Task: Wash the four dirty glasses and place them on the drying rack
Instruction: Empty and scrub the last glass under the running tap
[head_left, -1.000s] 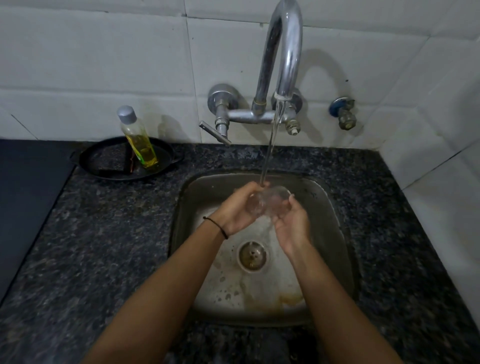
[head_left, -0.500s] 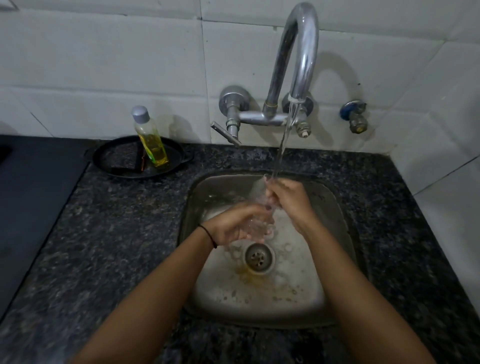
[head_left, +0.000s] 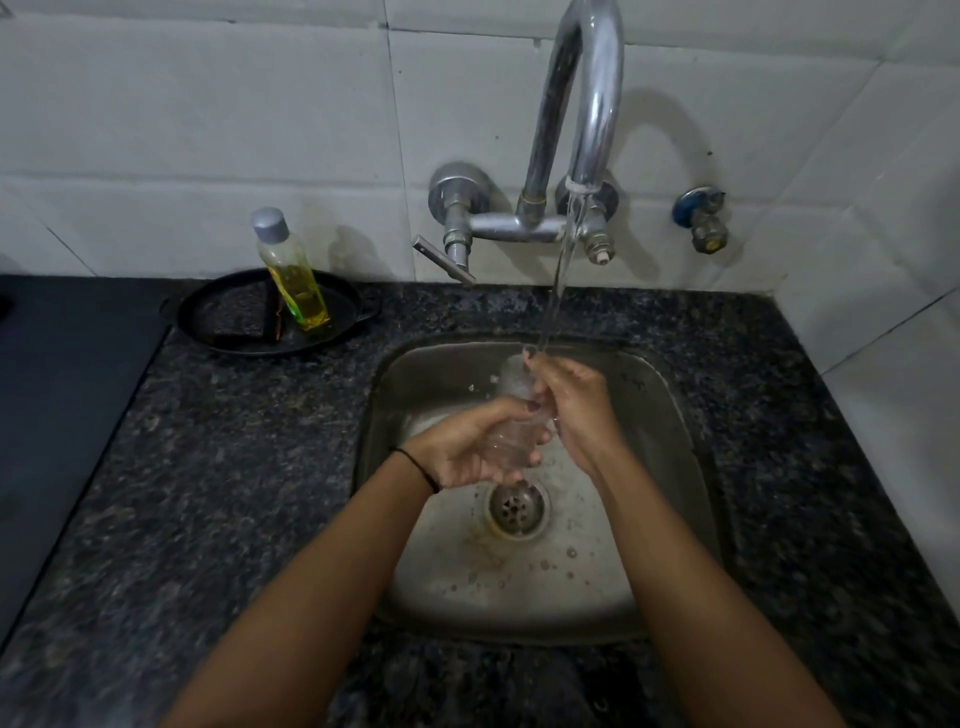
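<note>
- Left hand (head_left: 470, 452): grip wrapped round the base of the glass (head_left: 511, 415), palm up, fingers curled under it.
- Right hand (head_left: 574, 408): fingers pinched on the upper wall and rim, thumb side toward the tap (head_left: 592, 119).
- Glass tilted, mouth up under the tap, water stream (head_left: 558, 291) striking near the rim; it sits over the sink (head_left: 670, 395), just above the drain (head_left: 517, 508).
- Handling, my read: clear, thin, light, rigid; wet means slippery, and a steel basin below would chip it. Best held round the body with base cupped, not by rim alone.
- Left of the sink on the counter (head_left: 234, 467): bottle (head_left: 293, 275) standing in a black pan (head_left: 260, 317).
- No rack or other glasses in view.
</note>
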